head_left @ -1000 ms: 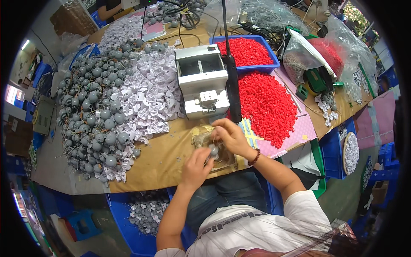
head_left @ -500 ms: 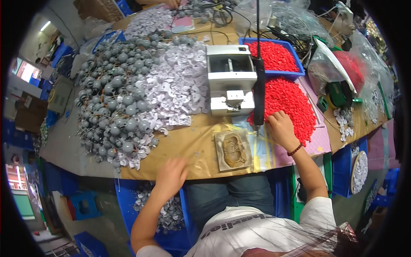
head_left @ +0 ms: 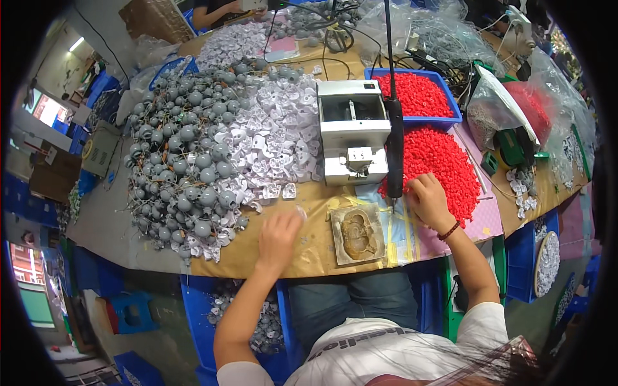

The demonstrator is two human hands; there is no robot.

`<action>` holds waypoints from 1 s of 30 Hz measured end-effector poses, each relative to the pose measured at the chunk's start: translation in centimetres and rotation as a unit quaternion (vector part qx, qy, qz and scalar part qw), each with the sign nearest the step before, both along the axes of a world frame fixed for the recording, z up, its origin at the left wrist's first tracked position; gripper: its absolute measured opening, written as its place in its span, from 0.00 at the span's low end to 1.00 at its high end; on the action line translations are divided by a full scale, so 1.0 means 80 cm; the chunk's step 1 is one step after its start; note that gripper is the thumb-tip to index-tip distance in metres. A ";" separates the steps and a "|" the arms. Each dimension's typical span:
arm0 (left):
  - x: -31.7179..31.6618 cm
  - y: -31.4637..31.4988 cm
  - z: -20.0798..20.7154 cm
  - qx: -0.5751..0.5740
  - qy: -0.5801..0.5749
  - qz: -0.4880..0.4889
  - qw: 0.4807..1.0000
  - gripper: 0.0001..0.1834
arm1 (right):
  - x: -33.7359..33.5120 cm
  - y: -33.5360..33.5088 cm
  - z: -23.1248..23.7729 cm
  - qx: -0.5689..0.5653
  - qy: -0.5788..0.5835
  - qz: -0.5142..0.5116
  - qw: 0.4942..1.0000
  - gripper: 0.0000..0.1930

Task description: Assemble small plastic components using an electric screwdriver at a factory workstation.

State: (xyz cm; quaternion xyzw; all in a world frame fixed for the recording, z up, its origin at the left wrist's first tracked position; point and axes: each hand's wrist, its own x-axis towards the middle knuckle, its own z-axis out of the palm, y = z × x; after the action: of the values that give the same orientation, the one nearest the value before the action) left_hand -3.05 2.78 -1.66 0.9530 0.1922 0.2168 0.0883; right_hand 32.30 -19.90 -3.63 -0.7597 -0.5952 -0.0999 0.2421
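Observation:
My left hand [head_left: 279,239] is above the brown-covered table, just in front of the pile of white plastic parts [head_left: 283,138]. Its fingers are closed, with a small white plastic part [head_left: 301,213] at the tips, slightly blurred. At the near left edge of the heap of small red plastic pieces [head_left: 444,170], my right hand [head_left: 430,201] has its fingers bent and pinched together; what is between them is hidden. A square metal mold block [head_left: 358,234] with a rounded hollow lies between my hands. Above the block hangs a black electric screwdriver [head_left: 394,141], tip down.
Grey ball-shaped parts with wires [head_left: 187,154] are heaped at the left. A white machine [head_left: 352,132] stands in the middle, next to a blue tray [head_left: 454,119] of red pieces. Clear bags [head_left: 489,106] and cables lie at the right back. Another person's hand [head_left: 233,8] shows at the far edge.
My left hand has moved right and up toward the mold block, and a white part now shows at its fingertips. My right hand stays at the red heap. The whole view has shifted slightly.

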 end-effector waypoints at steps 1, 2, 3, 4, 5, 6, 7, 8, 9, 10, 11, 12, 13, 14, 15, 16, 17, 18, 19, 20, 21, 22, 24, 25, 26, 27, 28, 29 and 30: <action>-0.017 -0.017 -0.007 -0.037 0.005 0.001 0.999 0.13 | -0.004 0.000 0.012 0.011 0.038 0.000 0.999 0.09; -0.029 -0.034 -0.015 -0.075 -0.006 0.003 0.997 0.12 | -0.008 0.000 0.023 0.024 0.076 -0.001 0.997 0.09; -0.033 -0.038 -0.022 -0.100 -0.014 0.007 0.995 0.12 | -0.011 0.000 0.035 0.038 0.113 -0.002 0.993 0.10; -0.031 -0.044 -0.018 -0.127 -0.024 0.009 0.992 0.11 | -0.011 -0.001 0.042 0.044 0.158 0.000 0.986 0.10; -0.028 -0.046 -0.014 -0.141 -0.032 0.014 0.989 0.11 | -0.015 -0.001 0.044 0.044 0.208 0.008 0.977 0.09; -0.021 -0.048 -0.009 -0.155 -0.047 0.006 0.987 0.11 | -0.019 -0.001 0.045 0.048 0.257 0.013 0.965 0.08; -0.013 -0.052 0.000 -0.170 -0.063 0.000 0.983 0.10 | -0.023 -0.002 0.047 0.051 0.305 0.017 0.951 0.07; 0.005 -0.061 0.014 -0.183 -0.087 -0.017 0.979 0.10 | -0.036 0.002 0.052 0.058 0.326 0.043 0.942 0.07; 0.022 -0.070 0.016 -0.191 -0.098 -0.041 0.976 0.10 | -0.047 0.005 0.054 0.058 0.343 0.068 0.935 0.07; 0.038 -0.080 0.018 -0.198 -0.107 -0.063 0.972 0.10 | -0.061 0.012 0.054 0.061 0.346 0.106 0.930 0.07; 0.055 -0.090 0.015 -0.198 -0.103 -0.093 0.970 0.11 | -0.076 0.016 0.055 0.064 0.338 0.143 0.928 0.07; 0.066 -0.093 0.010 -0.202 -0.092 -0.103 0.969 0.12 | -0.088 0.022 0.057 0.064 0.328 0.174 0.926 0.07; 0.077 -0.095 0.006 -0.206 -0.079 -0.115 0.968 0.13 | -0.097 0.027 0.056 0.066 0.311 0.201 0.926 0.08; 0.084 -0.093 0.001 -0.215 -0.060 -0.106 0.969 0.15 | -0.106 0.031 0.057 0.067 0.294 0.228 0.926 0.08; 0.088 -0.096 -0.001 -0.224 -0.053 -0.089 0.969 0.16 | -0.114 0.033 0.052 0.064 0.291 0.238 0.924 0.09; 0.089 -0.098 -0.003 -0.233 -0.044 -0.070 0.969 0.18 | -0.121 0.037 0.045 0.061 0.269 0.246 0.929 0.09; 0.089 -0.103 -0.004 -0.241 -0.048 -0.042 0.968 0.20 | -0.126 0.040 0.039 0.058 0.246 0.252 0.934 0.10; 0.087 -0.104 -0.003 -0.261 -0.059 -0.030 0.963 0.21 | -0.127 0.042 0.034 0.051 0.201 0.254 0.945 0.11; 0.084 -0.104 0.001 -0.277 -0.071 -0.017 0.958 0.23 | -0.127 0.045 0.032 0.042 0.159 0.258 0.952 0.12; 0.079 -0.102 0.006 -0.303 -0.090 -0.020 0.948 0.24 | -0.129 0.046 0.030 0.033 0.118 0.262 0.957 0.12; 0.068 -0.095 0.014 -0.312 -0.098 -0.021 0.945 0.25 | -0.132 0.047 0.027 0.025 0.079 0.267 0.960 0.13; 0.058 -0.087 0.021 -0.320 -0.108 -0.021 0.941 0.25 | -0.136 0.047 0.028 0.019 0.053 0.266 0.962 0.13; 0.035 -0.064 0.044 -0.289 -0.118 -0.018 0.950 0.25 | -0.139 0.041 0.028 0.008 0.022 0.261 0.965 0.15; 0.017 -0.051 0.061 -0.250 -0.114 -0.012 0.961 0.24 | -0.142 0.040 0.028 0.004 0.008 0.262 0.965 0.16; 0.004 -0.036 0.078 -0.193 -0.130 -0.004 0.972 0.22 | -0.141 0.035 0.024 0.005 0.010 0.256 0.967 0.16; -0.006 -0.016 0.092 -0.141 -0.150 0.006 0.979 0.19 | -0.141 0.033 0.024 0.007 0.010 0.250 0.968 0.16; -0.017 0.002 0.108 -0.087 -0.169 0.020 0.982 0.17 | -0.142 0.031 0.025 0.009 0.011 0.245 0.969 0.17; -0.025 0.022 0.122 -0.058 -0.184 0.045 0.980 0.15 | -0.143 0.029 0.025 0.011 0.010 0.241 0.970 0.17; -0.032 0.042 0.137 -0.031 -0.200 0.071 0.977 0.13 | -0.143 0.027 0.024 0.017 0.010 0.237 0.971 0.16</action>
State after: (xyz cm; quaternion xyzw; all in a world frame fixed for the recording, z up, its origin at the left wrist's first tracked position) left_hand -5.59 6.17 9.30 0.8711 0.2443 0.4027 0.1390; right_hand 20.90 -17.74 -1.73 -0.5940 -0.7540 -0.0422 0.2774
